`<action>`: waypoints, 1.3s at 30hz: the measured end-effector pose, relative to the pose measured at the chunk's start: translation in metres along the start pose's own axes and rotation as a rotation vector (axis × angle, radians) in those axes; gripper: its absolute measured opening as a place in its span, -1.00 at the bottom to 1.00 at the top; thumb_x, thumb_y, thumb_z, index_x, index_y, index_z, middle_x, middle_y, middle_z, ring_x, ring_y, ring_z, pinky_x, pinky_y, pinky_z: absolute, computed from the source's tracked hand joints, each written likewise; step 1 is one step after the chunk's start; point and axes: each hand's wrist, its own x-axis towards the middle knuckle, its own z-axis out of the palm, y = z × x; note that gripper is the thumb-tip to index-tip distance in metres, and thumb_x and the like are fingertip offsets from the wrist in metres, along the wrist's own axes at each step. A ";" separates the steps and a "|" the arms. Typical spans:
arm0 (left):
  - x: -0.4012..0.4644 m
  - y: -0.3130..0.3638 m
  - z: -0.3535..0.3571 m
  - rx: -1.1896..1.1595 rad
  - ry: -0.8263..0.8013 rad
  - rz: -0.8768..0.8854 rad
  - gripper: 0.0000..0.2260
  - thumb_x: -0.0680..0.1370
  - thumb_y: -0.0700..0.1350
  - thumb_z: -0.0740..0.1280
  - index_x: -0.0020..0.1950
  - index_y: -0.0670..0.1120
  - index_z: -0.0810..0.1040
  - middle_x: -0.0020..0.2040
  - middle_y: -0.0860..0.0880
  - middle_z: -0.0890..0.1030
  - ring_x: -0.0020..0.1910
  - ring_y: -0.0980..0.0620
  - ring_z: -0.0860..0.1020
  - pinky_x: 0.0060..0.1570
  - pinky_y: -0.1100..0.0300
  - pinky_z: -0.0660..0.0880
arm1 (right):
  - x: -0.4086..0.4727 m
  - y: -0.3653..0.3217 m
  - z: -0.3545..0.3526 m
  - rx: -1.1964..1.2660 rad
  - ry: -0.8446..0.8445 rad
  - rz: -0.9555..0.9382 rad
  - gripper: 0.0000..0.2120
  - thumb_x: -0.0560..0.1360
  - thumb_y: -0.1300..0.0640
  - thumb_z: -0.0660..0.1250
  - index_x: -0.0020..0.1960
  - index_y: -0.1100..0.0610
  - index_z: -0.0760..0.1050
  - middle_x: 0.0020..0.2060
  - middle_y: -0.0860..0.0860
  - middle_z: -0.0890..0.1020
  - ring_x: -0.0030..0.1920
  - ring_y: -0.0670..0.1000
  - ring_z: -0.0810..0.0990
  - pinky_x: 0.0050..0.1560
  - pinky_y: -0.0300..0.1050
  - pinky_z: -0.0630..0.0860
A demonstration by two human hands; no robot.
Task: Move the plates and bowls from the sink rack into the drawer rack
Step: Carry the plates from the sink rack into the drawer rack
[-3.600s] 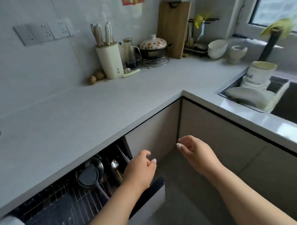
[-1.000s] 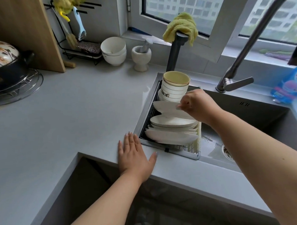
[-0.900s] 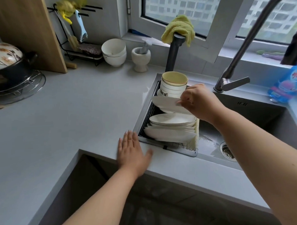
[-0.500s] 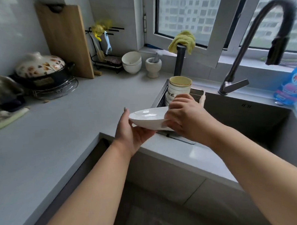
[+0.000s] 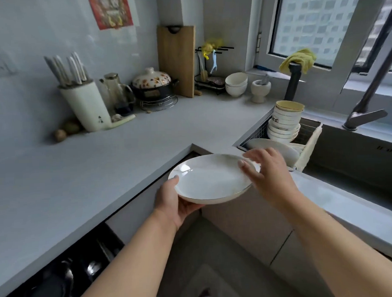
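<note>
Cupped under the white plate, left hand bears it; right hand loosely steadies its far-right rim, keeping it level.

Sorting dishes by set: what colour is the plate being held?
White with a thin dark rim line, the plate shows best in the head view.

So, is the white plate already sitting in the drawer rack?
No, the white plate is in the air, held from below by the left hand, above the floor.

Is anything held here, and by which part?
A white plate: left hand grips its near-left rim from beneath; right hand touches the right rim.
</note>
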 end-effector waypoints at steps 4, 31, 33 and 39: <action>-0.031 -0.003 -0.050 -0.057 0.123 0.036 -0.75 0.65 0.05 0.14 -0.01 -0.06 0.52 -0.11 -0.14 0.64 -0.16 -0.11 0.62 -0.36 0.06 0.57 | -0.022 -0.026 0.029 0.250 -0.280 0.280 -0.58 0.48 -0.19 0.28 0.21 0.04 0.41 -0.07 -0.03 0.55 -0.10 -0.02 0.54 -0.10 -0.07 0.50; -0.233 -0.074 -0.540 0.007 0.923 -0.071 -0.45 0.64 0.23 -0.01 0.35 -0.15 0.45 0.16 -0.21 0.55 0.17 -0.16 0.52 0.03 -0.02 0.48 | -0.253 -0.339 0.318 0.677 -1.149 0.416 -0.79 0.54 0.24 0.15 0.15 0.16 0.44 -0.05 0.23 0.57 -0.13 0.21 0.61 -0.23 0.15 0.62; -0.250 -0.086 -0.578 0.256 0.987 -0.102 -0.43 0.58 0.32 -0.01 0.35 -0.03 0.45 0.23 -0.10 0.54 0.19 -0.12 0.51 0.13 0.04 0.44 | -0.278 -0.360 0.349 0.619 -1.182 0.393 -0.71 0.52 0.21 0.18 0.24 0.14 0.42 -0.01 0.23 0.57 -0.12 0.22 0.63 -0.26 0.14 0.63; -0.288 -0.113 -0.645 0.867 0.990 -0.133 -0.56 0.64 0.13 0.07 0.46 -0.01 0.32 0.39 -0.09 0.46 0.35 -0.11 0.41 0.31 0.06 0.35 | -0.337 -0.412 0.428 0.368 -1.249 0.271 -0.55 0.54 0.21 0.22 0.41 0.09 0.25 -0.02 0.18 0.56 -0.12 0.20 0.64 -0.24 0.10 0.65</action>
